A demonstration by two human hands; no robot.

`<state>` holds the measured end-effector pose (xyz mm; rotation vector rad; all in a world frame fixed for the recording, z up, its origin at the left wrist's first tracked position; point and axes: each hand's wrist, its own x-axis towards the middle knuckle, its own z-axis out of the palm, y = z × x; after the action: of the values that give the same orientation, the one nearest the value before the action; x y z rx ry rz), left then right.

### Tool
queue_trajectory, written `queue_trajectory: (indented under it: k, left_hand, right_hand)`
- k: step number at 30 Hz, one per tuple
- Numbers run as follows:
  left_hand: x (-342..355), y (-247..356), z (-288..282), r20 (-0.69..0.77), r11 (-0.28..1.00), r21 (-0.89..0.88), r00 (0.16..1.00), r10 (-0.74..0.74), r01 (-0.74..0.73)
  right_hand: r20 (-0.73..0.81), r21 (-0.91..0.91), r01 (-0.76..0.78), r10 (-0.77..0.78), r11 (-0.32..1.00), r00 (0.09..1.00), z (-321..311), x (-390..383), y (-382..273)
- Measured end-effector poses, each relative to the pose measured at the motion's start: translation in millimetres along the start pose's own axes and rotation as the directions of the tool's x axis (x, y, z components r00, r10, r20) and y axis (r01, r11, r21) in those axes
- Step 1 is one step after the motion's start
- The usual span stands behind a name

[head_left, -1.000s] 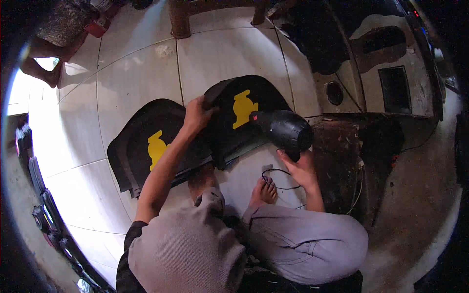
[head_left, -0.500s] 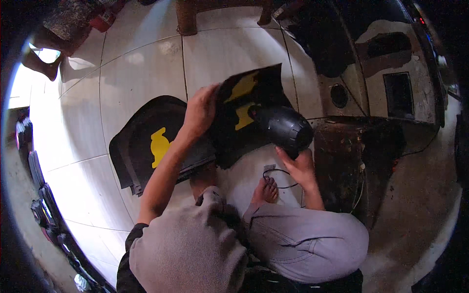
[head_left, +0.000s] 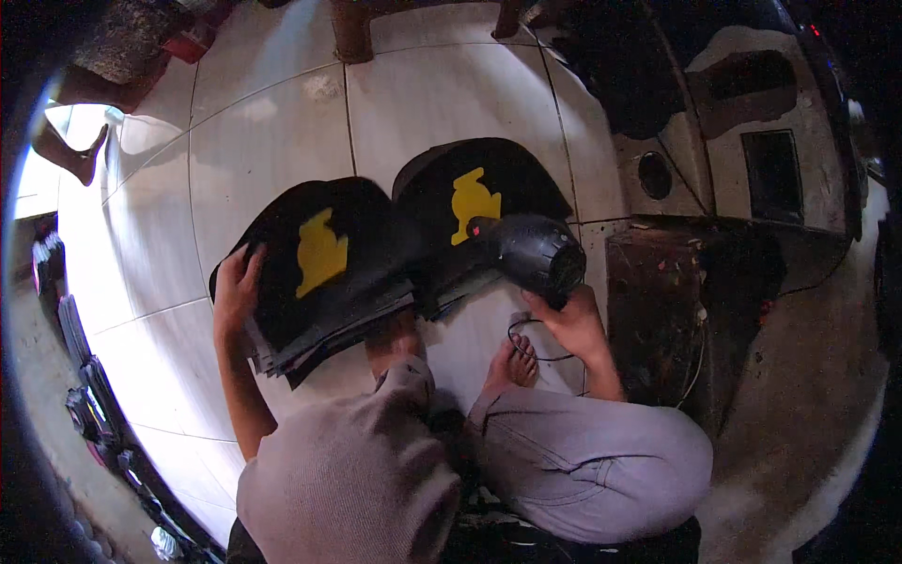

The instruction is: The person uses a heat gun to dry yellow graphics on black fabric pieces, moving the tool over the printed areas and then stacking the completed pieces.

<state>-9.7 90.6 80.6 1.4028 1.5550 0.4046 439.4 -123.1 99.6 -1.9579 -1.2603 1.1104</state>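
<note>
Two stacks of black curved-edged sheets lie side by side on the tiled floor, each with a yellow figure-shaped print on its top sheet. My left hand (head_left: 237, 291) is at the outer edge of the left stack, its fingers closed over the rim of the top black sheet (head_left: 272, 235). In my right hand (head_left: 575, 324) is a black hair dryer (head_left: 540, 256), gripped by its handle. The dryer's nozzle points left, over the lower part of the right stack (head_left: 512, 179) and close to its yellow print (head_left: 474, 205). The dryer's handle is mostly hidden.
My bare foot (head_left: 512, 362) rests beside a thin black cord (head_left: 550, 355). A worn dark box (head_left: 653, 301) and a speaker-like cabinet (head_left: 700, 183) stand at the right. Wooden furniture legs (head_left: 353, 33) are at the far side; another person's foot (head_left: 85, 160) shows at far left.
My left hand has carried a black sheet from the right stack leftward, and it now lies over the left stack. The hair dryer has shifted slightly left, still in my right hand.
</note>
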Motion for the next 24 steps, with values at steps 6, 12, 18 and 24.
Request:
queue_trajectory:
  k: [6, 12, 18, 24]
  left_hand:
    - [-23.8, -23.1, 9.2, -0.379, 0.678, 0.734, 0.811, 0.445, -0.029]
    - [-67.8, -48.5, 115.6, -0.060, 0.599, 0.759, 0.889, 0.453, -0.254]
    - [-46.4, -64.6, 107.4, -0.150, 0.562, 0.821, 0.912, 0.381, -0.100]
    - [-40.4, -77.0, 101.5, -0.210, 0.576, 0.815, 0.892, 0.399, -0.066]
  right_hand:
    - [-0.092, -0.051, -0.084, 0.079, 0.995, 0.993, -4.9, -4.5, 7.5]
    - [-0.113, -0.017, -0.078, 0.075, 0.997, 0.991, -5.0, -3.8, -13.2]
    - [-0.100, -0.047, -0.008, 0.004, 0.999, 0.995, -0.7, -2.4, -5.9]
    - [-0.107, 0.004, -0.009, 0.009, 1.000, 0.994, 2.5, -1.7, -14.1]
